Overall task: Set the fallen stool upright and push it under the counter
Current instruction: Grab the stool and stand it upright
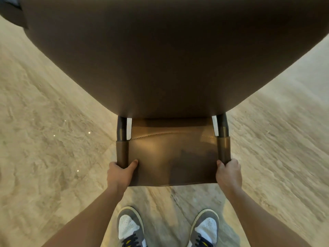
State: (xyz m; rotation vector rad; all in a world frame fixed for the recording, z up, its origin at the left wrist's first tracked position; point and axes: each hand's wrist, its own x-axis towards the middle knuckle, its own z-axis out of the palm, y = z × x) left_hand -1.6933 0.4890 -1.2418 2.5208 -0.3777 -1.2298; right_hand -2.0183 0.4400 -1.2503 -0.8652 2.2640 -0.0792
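Brown leather-covered stool point(170, 68) with a low backrest fills the upper and middle frame, held in front of the person above a beige stone-patterned floor point(44, 139). Backrest end is nearest the person, seat end farthest; the long axis runs straight away from the camera. Cannot tell whether the legs touch the floor, they are hidden behind the seat.

Left hand point(121, 172) clamps the lower left corner of the backrest panel point(170, 154), thumb lying on the near face, fingers wrapped behind the leather sleeve. Right hand point(228, 172) clamps the lower right corner the same way, thumb tip on the near face, fingers hidden behind. Both grips are clenched on the backrest. Forearms bare, both reaching forward and up from the bottom corners, wrists fairly straight, roughly symmetrical.

Seat is a big rounded smooth dark brown surface, matte, slightly blurred. Backrest panel is a flat rectangular sheet of lighter tan-brown leather with a stitched seam near its far edge and a soft sheen in the middle. Two dark round metal posts point(122, 130) join seat and backrest, each slipping into a leather sleeve at the panel's sides.

Grey-and-white sneakers point(130, 227) with dark laces and yellow accents stand on the floor below the backrest, toes pointing toward the stool. Floor is glossy with small light glints on the left.
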